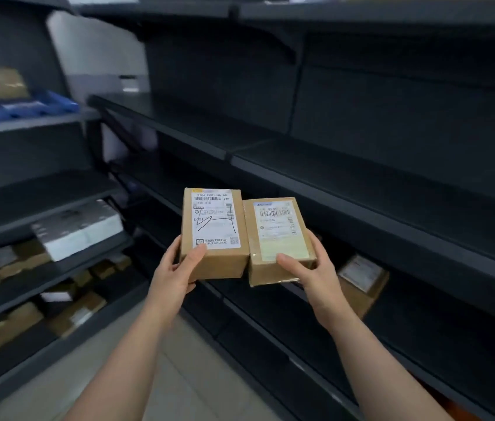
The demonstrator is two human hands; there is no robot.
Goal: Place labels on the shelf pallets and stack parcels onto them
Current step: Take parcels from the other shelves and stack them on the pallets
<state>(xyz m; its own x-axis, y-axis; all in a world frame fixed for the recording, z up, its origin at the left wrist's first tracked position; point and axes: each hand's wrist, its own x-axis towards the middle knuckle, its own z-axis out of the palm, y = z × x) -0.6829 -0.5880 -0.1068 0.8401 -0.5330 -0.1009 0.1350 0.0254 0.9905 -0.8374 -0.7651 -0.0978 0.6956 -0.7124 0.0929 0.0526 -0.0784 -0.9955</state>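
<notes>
I hold two small brown cardboard parcels side by side in front of a dark metal shelf unit (361,189). My left hand (179,268) grips the left parcel (214,232) at its near end; its white shipping label carries a black pen scrawl. My right hand (310,268) grips the right parcel (279,238), which has a white and pale yellow label under tape. The two parcels touch along their inner edges. Both hover above the floor, level with a lower shelf board.
Another brown parcel (361,284) lies on a lower shelf just behind my right hand. The left shelf unit (42,183) holds a white box (79,229), several brown parcels and blue trays (27,106). A pale tiled floor (173,375) runs between the units.
</notes>
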